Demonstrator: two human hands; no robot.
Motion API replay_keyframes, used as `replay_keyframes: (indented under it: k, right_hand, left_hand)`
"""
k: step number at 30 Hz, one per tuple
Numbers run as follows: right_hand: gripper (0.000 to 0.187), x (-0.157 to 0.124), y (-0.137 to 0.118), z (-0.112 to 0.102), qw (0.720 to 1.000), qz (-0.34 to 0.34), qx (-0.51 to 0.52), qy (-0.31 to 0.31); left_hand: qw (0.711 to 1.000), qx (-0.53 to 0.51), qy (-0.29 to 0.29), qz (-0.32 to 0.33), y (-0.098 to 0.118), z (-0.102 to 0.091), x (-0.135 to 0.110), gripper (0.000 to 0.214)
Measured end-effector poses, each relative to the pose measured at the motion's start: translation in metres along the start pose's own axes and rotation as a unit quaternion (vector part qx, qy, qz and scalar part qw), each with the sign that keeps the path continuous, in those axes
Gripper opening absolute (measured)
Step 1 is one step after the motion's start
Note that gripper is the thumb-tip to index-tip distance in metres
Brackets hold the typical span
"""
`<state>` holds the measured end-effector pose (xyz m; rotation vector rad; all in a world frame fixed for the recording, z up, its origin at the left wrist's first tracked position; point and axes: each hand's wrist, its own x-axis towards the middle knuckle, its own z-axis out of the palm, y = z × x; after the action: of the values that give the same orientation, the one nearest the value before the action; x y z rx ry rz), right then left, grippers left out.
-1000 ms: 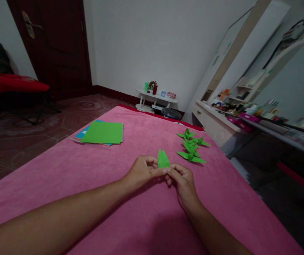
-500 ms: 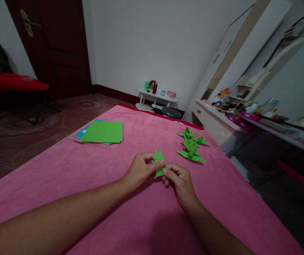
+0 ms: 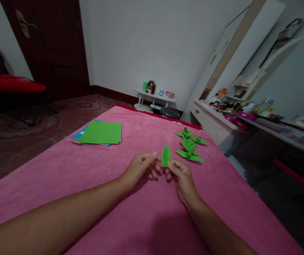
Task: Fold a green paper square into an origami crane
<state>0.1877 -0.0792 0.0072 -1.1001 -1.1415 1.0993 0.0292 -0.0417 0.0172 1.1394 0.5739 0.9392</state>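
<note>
A folded piece of green origami paper (image 3: 165, 156), narrow and pointed at the top, stands upright in the grip of my right hand (image 3: 180, 173). Thumb and fingers pinch it at its lower right corner. Just to the left is my left hand (image 3: 142, 166), its fingers apart and nothing in them, a small gap from the paper. Beyond my right hand, several folded green paper pieces (image 3: 190, 144) with pointed, spread wings lie in a cluster. On the left lies a stack of square paper sheets (image 3: 101, 133), green on top with blue and other edges showing below.
Everything rests on a pink cloth surface (image 3: 138, 131) with a dark red far edge. A low white shelf (image 3: 156, 95) stands against the wall. At the right is a cluttered dressing table (image 3: 215, 118); a chair with red cloth (image 3: 11, 84) is at the left.
My left hand has let go of the green paper and drawn slightly left, its fingers opening. The paper, held by my right hand, has moved a little right and up and turned.
</note>
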Motion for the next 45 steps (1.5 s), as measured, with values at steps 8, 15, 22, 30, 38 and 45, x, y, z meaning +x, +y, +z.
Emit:
replay_keyframes:
  k: [8,15,22,30,38,45]
  right_hand:
    - [0.025,-0.0022,0.0000,0.0003,0.998,-0.032,-0.055,-0.009]
    - [0.027,-0.0016,-0.0003,-0.0007,0.998,-0.023,-0.050,-0.012]
    - [0.026,-0.0019,-0.0006,-0.0003,0.997,-0.018,-0.036,-0.063]
    - [0.022,-0.0011,-0.0042,0.0044,0.997,-0.045,-0.061,-0.025]
    - [0.023,-0.0016,-0.0067,0.0048,0.999,-0.035,-0.016,0.012]
    - [0.021,-0.0020,-0.0074,0.0048,0.998,-0.039,-0.040,0.016]
  left_hand:
    - [0.995,0.095,0.031,0.015,-0.0038,0.0054,-0.0018,0.024]
    - [0.999,0.050,-0.005,0.013,-0.0030,0.0027,-0.0014,0.027]
    - [0.997,0.001,-0.083,-0.001,-0.0007,0.0037,-0.0026,0.033]
    - [0.997,-0.003,-0.080,-0.010,-0.0039,0.0009,-0.0021,0.037]
    - [0.996,-0.004,-0.084,-0.011,-0.0029,0.0011,-0.0023,0.035]
    - [0.997,0.002,-0.070,-0.019,-0.0030,0.0010,-0.0018,0.034]
